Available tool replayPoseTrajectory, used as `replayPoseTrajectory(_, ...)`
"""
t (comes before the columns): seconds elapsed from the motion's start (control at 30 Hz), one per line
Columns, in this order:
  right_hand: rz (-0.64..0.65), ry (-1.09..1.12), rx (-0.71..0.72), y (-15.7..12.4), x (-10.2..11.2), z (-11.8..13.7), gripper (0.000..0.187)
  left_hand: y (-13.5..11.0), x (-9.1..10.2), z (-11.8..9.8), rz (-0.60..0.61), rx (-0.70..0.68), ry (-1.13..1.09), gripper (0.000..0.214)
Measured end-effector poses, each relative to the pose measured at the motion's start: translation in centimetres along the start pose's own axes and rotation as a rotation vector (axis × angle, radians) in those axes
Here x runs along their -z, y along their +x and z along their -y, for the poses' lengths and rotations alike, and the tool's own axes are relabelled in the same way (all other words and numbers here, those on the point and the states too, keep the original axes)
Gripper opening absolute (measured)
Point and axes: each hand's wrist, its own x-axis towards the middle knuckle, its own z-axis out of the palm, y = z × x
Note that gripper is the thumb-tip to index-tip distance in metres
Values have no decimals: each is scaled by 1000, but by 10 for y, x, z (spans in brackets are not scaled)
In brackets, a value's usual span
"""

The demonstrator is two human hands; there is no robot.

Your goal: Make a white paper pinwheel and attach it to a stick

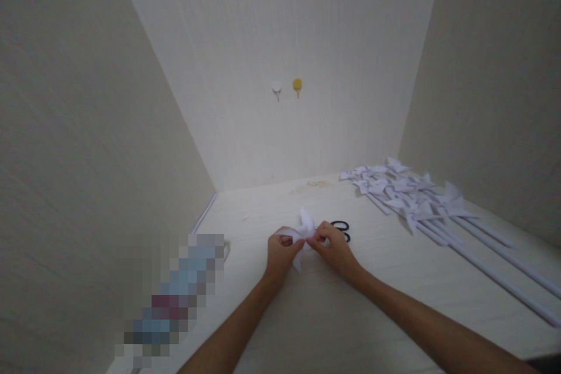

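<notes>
A white paper pinwheel (308,221) is held up between both hands over the middle of the table, its curled blades spreading above and below the fingers. My left hand (280,254) pinches it from the left, thumb and fingers closed on the paper. From the right, my right hand (335,248) is closed in a pinch at the pinwheel's centre. Black-handled scissors (340,225) lie just behind my right hand; their blades are hidden. Whether a stick is joined to this pinwheel I cannot tell.
Several finished-looking white pinwheels (414,210) on long paper sticks (495,272) lie heaped along the table's right side. At the left edge is a pixelated, blurred object (188,280). Walls enclose the table; a white hook (276,87) and a yellow hook (297,84) hang at the back.
</notes>
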Motion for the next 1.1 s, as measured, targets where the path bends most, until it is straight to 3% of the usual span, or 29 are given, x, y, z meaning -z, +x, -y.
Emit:
replayPoseTrajectory(0.17,-112,29,-58,1,1,0,19,0,0,2,-97,32,73,19)
replayPoseTrajectory(0.33,-52,110,-123,0,2,4,31,-2,-1,-1,-38,69,26,17)
replayPoseTrajectory(0.67,13,159,-44,-4,9,6,30,-5,-3,-8,13,144,-58,18)
replayPoseTrajectory(0.87,-32,341,-71,-8,16,1,17,-1,8,-1,251,249,-308,19)
replayPoseTrajectory(1.1,7,300,-155,-6,16,-9,17,-4,18,-5,555,296,-551,32)
